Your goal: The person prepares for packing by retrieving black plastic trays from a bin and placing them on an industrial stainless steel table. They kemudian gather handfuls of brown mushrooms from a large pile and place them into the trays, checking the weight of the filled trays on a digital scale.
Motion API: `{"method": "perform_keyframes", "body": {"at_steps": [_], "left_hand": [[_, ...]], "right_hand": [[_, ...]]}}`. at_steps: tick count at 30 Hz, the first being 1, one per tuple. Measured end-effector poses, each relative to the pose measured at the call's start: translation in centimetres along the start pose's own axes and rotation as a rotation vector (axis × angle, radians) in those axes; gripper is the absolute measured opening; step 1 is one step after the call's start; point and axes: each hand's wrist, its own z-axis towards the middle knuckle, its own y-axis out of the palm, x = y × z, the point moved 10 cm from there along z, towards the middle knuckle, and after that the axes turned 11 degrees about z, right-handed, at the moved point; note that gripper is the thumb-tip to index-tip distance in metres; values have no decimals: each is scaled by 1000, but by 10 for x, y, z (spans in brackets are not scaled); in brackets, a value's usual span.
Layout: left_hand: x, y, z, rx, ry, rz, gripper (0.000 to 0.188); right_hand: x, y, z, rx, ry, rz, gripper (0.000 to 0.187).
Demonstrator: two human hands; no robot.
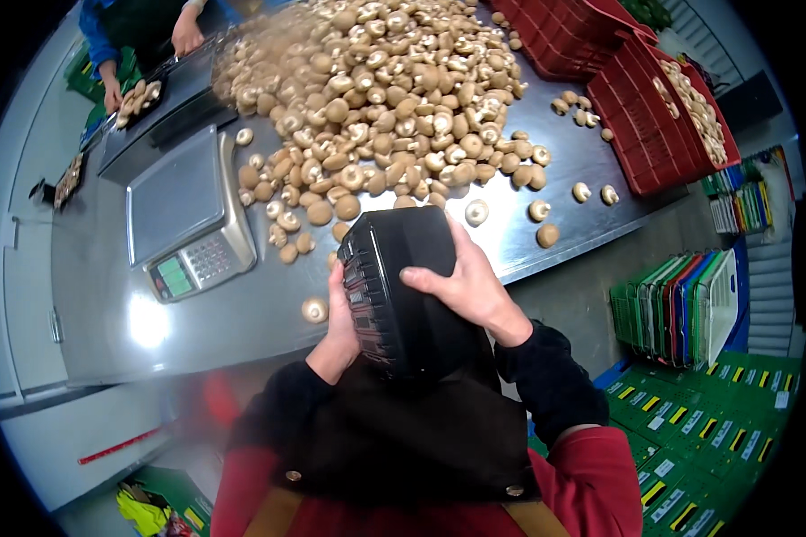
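Note:
A stack of black plastic trays is held upright against my chest, above the near edge of the steel table. My left hand grips its left side from behind. My right hand wraps over its right side with the fingers on the front face. Beyond the trays lies a big heap of brown mushrooms, with loose ones scattered toward me; one single mushroom sits just left of my left hand.
A weighing scale stands left on the table. Red crates, one with mushrooms, sit at the right. Another person's hands work at the far left over a tray. Green crates and upright coloured crates are below right.

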Motion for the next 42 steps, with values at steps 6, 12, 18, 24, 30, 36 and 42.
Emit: {"method": "perform_keyframes", "body": {"at_steps": [6,12,18,24,30,36,42], "left_hand": [[12,-46,-17,39,-21,83,78],[32,-68,-7,-194,35,-16,72],[39,-67,-8,-109,63,-19,47],[40,-63,-1,-134,38,-31,48],[39,-54,6,-145,14,-45,49],[42,-46,14,-158,10,-45,51],[34,-37,19,-197,-62,-56,52]], "right_hand": [[-8,57,-4,-115,-10,-1,80],[10,99,-5,-313,101,-87,80],[8,112,2,-353,-23,-148,70],[15,113,5,-445,68,-97,58],[16,101,-3,-527,258,113,43],[20,85,4,-583,285,183,27],[-8,62,16,-523,-117,-154,23]]}}
